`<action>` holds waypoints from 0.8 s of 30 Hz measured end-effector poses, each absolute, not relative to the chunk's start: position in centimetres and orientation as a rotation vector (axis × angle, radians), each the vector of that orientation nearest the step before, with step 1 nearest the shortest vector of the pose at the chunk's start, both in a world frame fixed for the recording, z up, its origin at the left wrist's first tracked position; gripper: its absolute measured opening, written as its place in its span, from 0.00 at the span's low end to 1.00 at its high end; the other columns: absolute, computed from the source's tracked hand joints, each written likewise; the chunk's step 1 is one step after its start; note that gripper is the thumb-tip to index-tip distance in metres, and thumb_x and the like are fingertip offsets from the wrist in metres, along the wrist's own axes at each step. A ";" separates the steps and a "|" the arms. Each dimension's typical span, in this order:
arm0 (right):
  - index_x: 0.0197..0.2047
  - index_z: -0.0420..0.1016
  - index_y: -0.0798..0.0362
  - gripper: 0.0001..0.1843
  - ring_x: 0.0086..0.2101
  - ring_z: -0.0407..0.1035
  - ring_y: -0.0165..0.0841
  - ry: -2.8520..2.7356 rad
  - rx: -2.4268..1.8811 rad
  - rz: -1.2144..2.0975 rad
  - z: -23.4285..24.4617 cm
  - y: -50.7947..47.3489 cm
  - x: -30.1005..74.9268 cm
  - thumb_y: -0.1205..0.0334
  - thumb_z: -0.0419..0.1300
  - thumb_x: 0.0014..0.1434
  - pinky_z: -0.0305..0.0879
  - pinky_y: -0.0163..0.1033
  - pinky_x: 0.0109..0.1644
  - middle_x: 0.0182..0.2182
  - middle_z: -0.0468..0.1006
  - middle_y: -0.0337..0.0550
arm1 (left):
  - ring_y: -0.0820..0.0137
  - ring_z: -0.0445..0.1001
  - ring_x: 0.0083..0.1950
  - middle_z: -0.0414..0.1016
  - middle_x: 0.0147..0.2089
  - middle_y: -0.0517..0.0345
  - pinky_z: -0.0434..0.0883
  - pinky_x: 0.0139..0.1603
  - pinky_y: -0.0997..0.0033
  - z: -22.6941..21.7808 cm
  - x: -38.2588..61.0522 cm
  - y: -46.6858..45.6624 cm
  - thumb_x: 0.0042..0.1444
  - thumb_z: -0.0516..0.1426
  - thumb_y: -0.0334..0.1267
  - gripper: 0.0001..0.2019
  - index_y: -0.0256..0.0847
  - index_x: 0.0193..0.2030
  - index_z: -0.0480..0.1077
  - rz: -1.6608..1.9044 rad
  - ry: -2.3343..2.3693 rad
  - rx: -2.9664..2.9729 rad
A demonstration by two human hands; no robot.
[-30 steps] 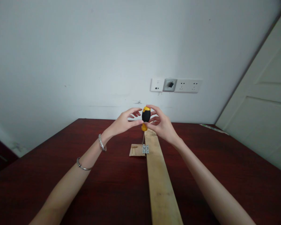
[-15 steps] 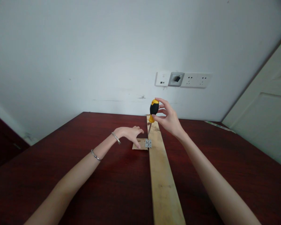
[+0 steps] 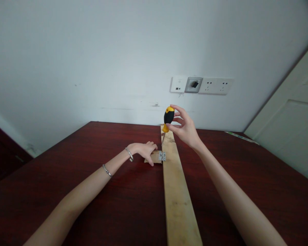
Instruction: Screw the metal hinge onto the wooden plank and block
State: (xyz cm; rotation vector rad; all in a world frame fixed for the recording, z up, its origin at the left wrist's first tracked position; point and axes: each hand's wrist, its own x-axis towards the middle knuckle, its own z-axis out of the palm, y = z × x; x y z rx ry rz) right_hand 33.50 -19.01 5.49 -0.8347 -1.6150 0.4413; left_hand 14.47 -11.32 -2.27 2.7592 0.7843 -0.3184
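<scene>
A screwdriver (image 3: 169, 117) with a black and yellow handle is held by my right hand (image 3: 184, 128), thumb and fingertips closed around the handle. Its shaft slants down toward the far side of a metal hinge (image 3: 162, 155); I cannot tell whether the tip touches anything. The hinge spans the joint between a small wooden block (image 3: 155, 158) and a long wooden plank (image 3: 177, 191). My left hand (image 3: 145, 150) grips the block from the left, thumb at its near edge and fingers at its far edge, partly covering it.
Both pieces of wood lie on a dark red tabletop (image 3: 113, 205). Behind the table rises a white wall (image 3: 118, 61) with a row of sockets (image 3: 215, 85), one holding a black plug (image 3: 195, 84). A pale panelled door (image 3: 292, 126) stands at the right. A flat printed strip (image 3: 240, 136) lies at the back right edge.
My left hand has lowered onto the block, its thumb moving to the near edge and its fingers to the far edge. My right hand keeps the screwdriver in almost the same place.
</scene>
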 end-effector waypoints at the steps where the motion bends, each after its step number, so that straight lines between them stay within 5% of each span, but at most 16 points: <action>1: 0.60 0.63 0.42 0.34 0.40 0.69 0.33 -1.615 -0.831 0.441 5.5 -19.0 33.5 0.66 0.62 0.49 0.76 0.41 0.42 0.45 0.68 0.42 | 0.54 0.63 0.53 0.64 0.53 0.45 0.66 0.50 0.62 -2.3 14.5 -11.3 0.38 0.64 0.53 0.37 0.36 0.54 0.63 -0.315 0.774 2.758; 24: 0.60 0.63 0.40 0.34 0.38 0.70 0.32 -1.613 -0.794 0.421 5.7 -19.2 33.9 0.66 0.62 0.50 0.77 0.43 0.42 0.46 0.68 0.42 | 0.63 0.67 0.45 0.64 0.50 0.50 0.65 0.44 0.69 -0.8 14.1 -11.2 0.41 0.62 0.53 0.34 0.36 0.53 0.63 -0.325 0.730 2.702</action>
